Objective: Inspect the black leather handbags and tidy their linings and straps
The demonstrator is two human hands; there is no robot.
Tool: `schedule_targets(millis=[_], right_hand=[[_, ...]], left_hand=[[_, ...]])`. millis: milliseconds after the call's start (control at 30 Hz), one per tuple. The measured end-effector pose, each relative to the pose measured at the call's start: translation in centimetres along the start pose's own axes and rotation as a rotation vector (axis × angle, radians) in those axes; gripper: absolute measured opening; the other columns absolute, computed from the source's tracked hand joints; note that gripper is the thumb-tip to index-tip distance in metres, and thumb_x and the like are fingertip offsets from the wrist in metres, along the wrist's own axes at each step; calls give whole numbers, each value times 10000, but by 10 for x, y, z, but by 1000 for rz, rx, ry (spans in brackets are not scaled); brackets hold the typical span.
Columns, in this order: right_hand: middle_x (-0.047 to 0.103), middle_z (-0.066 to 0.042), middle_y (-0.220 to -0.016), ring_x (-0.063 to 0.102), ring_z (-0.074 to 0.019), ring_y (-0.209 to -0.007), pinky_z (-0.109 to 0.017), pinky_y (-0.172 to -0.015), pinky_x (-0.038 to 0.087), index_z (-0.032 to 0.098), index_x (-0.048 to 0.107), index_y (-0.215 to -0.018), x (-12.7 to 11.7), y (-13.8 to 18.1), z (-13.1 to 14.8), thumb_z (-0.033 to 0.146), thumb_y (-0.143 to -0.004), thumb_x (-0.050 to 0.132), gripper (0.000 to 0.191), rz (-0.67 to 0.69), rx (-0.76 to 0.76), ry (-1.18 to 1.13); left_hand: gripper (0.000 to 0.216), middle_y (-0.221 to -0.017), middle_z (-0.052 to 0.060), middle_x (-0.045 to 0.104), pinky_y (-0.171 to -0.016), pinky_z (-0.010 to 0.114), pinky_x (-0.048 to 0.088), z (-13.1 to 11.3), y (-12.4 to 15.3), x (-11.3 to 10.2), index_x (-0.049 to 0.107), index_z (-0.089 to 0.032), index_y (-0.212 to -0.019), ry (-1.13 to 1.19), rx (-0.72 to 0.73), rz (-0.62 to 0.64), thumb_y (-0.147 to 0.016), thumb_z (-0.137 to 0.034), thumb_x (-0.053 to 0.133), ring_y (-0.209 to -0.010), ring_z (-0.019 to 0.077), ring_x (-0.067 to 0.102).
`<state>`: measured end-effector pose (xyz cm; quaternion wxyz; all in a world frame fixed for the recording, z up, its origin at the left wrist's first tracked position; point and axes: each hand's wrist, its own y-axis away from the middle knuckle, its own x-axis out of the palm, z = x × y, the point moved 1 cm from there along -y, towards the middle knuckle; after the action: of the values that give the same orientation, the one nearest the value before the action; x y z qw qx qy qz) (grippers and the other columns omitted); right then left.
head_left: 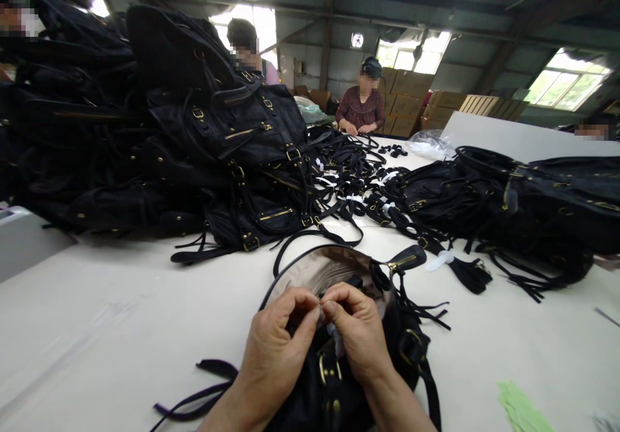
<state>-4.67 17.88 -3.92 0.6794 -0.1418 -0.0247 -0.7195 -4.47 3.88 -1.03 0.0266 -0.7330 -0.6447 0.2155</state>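
Observation:
A black handbag with brass buckles stands on the table in front of me, its top open and its beige lining showing. Over the opening, my left hand pinches with thumb and forefinger. Fingertip to fingertip with it, my right hand is closed in a pinch too. What lies between the fingertips is too small to make out. Something whitish shows below my right fingers, partly hidden. A zipped black tab lies over the bag's rim, and thin straps trail out on both sides.
Black bags are piled high at the left; more bags lie at the right. Between them spreads a heap of black straps with white wraps. A green scrap lies near right. People work beyond, one at the table's far end.

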Motion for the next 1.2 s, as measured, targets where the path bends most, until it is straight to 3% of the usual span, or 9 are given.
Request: schedule_targets(millis=[633, 767, 833, 933, 1000, 1067, 1133, 1200], right_hand=[[580, 13, -685, 515, -141, -662, -243, -628, 411, 186, 657, -680, 1, 0, 2, 226, -772, 705, 111, 34, -69, 56], [636, 6, -702, 567, -150, -675, -244, -636, 442, 207, 721, -731, -1, -2, 11, 189, -779, 691, 59, 30, -48, 176], [671, 1, -733, 597, -152, -672, -246, -633, 464, 225, 752, -831, -6, -2, 21, 187, -817, 665, 96, -3, -133, 297], [701, -11, -837, 634, -161, -737, -262, -689, 500, 235, 743, -961, -18, -1, 38, 200, -885, 611, 156, -103, -346, 488], [697, -24, -904, 639, -167, -823, -271, -761, 506, 221, 727, -972, -27, -1, 45, 195, -913, 577, 164, -156, -454, 617], [682, -38, -921, 629, -169, -864, -279, -799, 502, 200, 707, -967, -35, -2, 49, 181, -931, 539, 173, -186, -522, 719], [661, -55, -936, 611, -180, -893, -301, -829, 496, 186, 688, -967, -41, -3, 51, 169, -932, 519, 174, -238, -588, 804], [633, -75, -1001, 580, -207, -964, -349, -889, 473, 185, 669, -1005, -47, -5, 53, 173, -916, 528, 167, -344, -657, 899]], left_hand=[[167, -724, -33, 590, -627, 211, 469, 13, 3, 5, 511, -203, -734, 104, -116, 3, -861, -285, 581, -661, 116, 574], [137, -715, -36, 591, -626, 208, 468, 12, 2, 4, 540, -200, -754, 47, -112, 7, -869, -273, 556, -653, 111, 580], [82, -739, -33, 598, -642, 210, 482, 11, 2, 3, 571, -206, -820, -19, -66, -3, -876, -261, 546, -680, 114, 595], [94, -1001, 4, 610, -655, 215, 520, 8, 2, 2, 593, -226, -961, -122, 78, -61, -879, -247, 553, -724, 103, 613], [139, -1184, 31, 547, -636, 218, 536, 6, 2, 0, 592, -237, -1006, -206, 184, -130, -869, -248, 572, -767, 105, 621], [136, -1222, 41, 528, -622, 220, 540, 2, 1, -3, 594, -245, -1005, -302, 274, -174, -871, -251, 571, -880, 137, 627], [139, -1205, 47, 544, -711, 259, 556, -1, 0, -6, 596, -254, -1013, -400, 358, -185, -882, -265, 551, -1061, 186, 586], [211, -1235, 66, 533, -896, 375, 533, -2, -4, -12, 586, -248, -1073, -498, 388, -208, -875, -310, 543, -1178, 231, 521]])
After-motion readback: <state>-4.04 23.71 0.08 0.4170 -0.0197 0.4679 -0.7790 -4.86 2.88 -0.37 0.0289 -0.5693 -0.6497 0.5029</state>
